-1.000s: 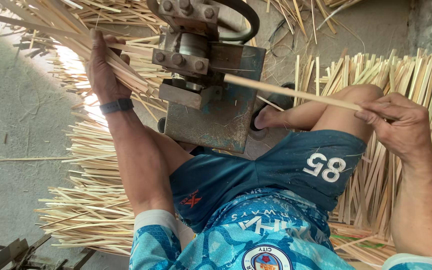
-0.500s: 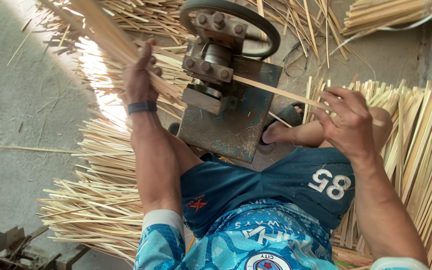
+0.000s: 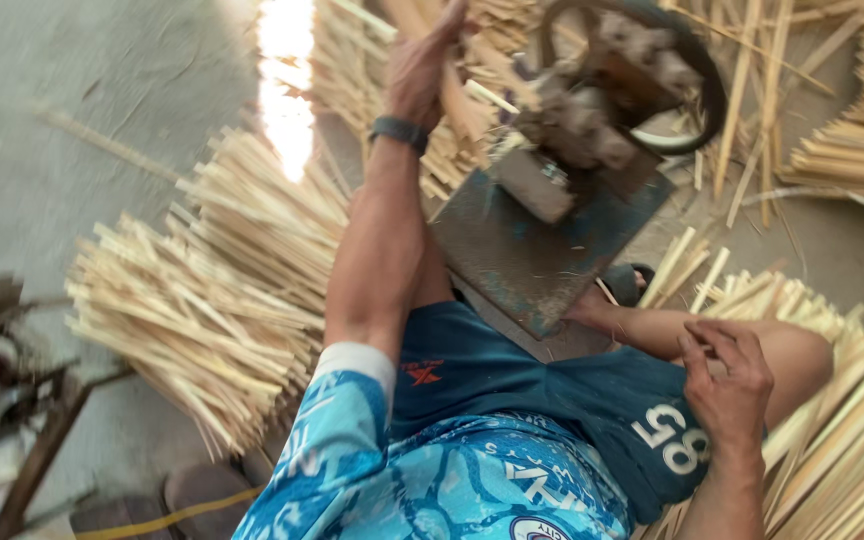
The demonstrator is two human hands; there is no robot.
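Here, your left hand (image 3: 422, 65) gripped bamboo strips (image 3: 457, 95) on the far side of the metal splitting machine (image 3: 572, 180). Your right hand (image 3: 727, 375) hovered at your knee, fingers loosely curled, seemingly empty. Judged step: clearing output while fetching stock; next, picking one slat (image 3: 842, 450) from the right-hand pile. No containers appeared.

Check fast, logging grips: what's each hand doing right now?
Left hand: closed on bamboo strips.
Right hand: fingers curled above thigh; cannot tell if holding anything.
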